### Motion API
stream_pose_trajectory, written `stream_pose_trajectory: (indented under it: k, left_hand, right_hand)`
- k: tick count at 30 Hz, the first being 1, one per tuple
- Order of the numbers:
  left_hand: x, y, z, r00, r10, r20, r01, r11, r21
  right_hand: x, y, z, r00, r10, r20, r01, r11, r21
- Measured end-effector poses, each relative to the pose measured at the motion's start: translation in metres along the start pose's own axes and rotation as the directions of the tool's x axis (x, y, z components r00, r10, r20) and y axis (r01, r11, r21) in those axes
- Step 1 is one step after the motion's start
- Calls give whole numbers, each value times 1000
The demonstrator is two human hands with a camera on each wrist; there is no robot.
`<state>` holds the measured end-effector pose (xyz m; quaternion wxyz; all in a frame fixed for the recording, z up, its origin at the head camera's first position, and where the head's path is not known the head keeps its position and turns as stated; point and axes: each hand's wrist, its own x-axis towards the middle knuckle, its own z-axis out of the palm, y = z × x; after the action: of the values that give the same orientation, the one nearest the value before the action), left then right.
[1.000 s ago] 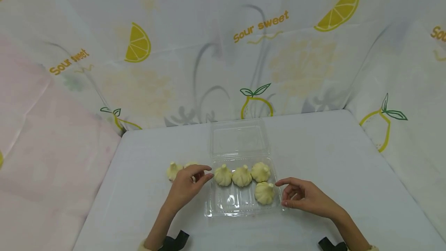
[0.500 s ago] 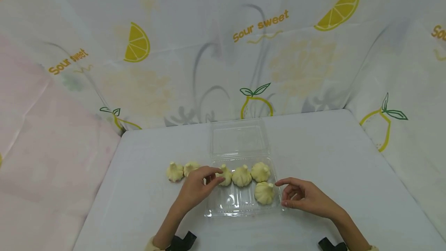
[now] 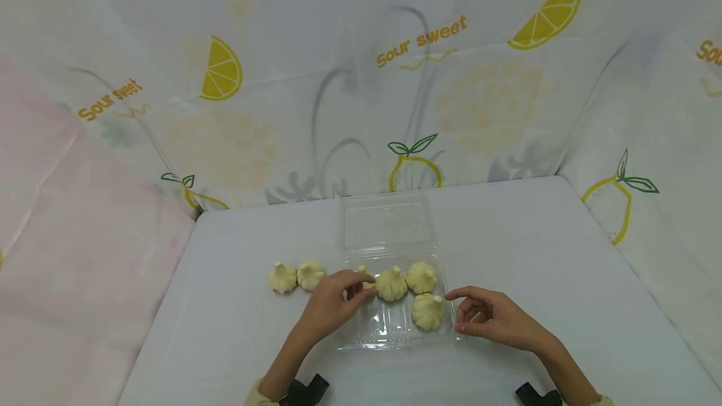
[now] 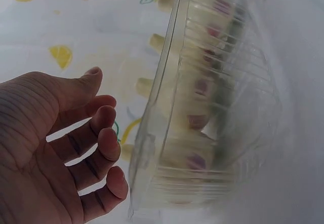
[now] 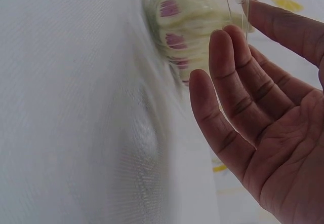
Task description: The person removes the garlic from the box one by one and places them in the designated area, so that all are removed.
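Note:
A clear plastic clamshell box (image 3: 383, 334) lies open on the table, its lid (image 3: 386, 224) folded back. Several garlic bulbs (image 3: 391, 284) sit inside: a row across the back and one bulb (image 3: 427, 312) in front at the right. My left hand (image 3: 335, 299) is above the box's left side, partly hiding the leftmost bulb (image 3: 363, 270). In the left wrist view its loosely bent fingers (image 4: 109, 143) hold nothing, beside the box wall. My right hand (image 3: 496, 321) stays at the box's right edge, fingers loosely bent; whether it touches the rim (image 5: 245, 11) I cannot tell.
Two more garlic bulbs, one (image 3: 282, 278) beside the other (image 3: 311, 275), lie on the white table (image 3: 237, 312) left of the box. Behind the table hangs a lemon-print cloth (image 3: 350, 99). A black wrist device (image 3: 307, 390) shows at the left wrist.
My left hand has moved right, from the box's left edge to over its left part. Both bulbs outside now show in full, while the leftmost one inside is partly covered. The right hand stays put.

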<state>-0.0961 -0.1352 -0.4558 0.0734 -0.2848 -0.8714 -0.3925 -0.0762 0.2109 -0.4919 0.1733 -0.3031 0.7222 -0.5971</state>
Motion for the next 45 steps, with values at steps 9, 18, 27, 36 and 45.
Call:
stream_pose_trajectory:
  k: [9,18,27,36,45]
  left_hand:
    - [4,9,9,999,-16,49,17,1000,-9]
    - [8,17,21,999,3,46,-2,1000,-19]
    - [13,25,33,998,-6,70,8,999,-31]
    - [17,29,44,993,-25,114,30,999,-41]
    - [21,35,55,992,19,126,-15,999,-34]
  right_hand:
    - [1,-2,0,1000,11,2,-11,1000,4]
    - [0,-1,0,999,34,1,-34,999,12]
    - [0,0,0,999,53,3,-53,999,13]
    - [0,-1,0,999,41,6,-41,999,20]
    - [0,0,0,1000,1,11,-2,999,46]
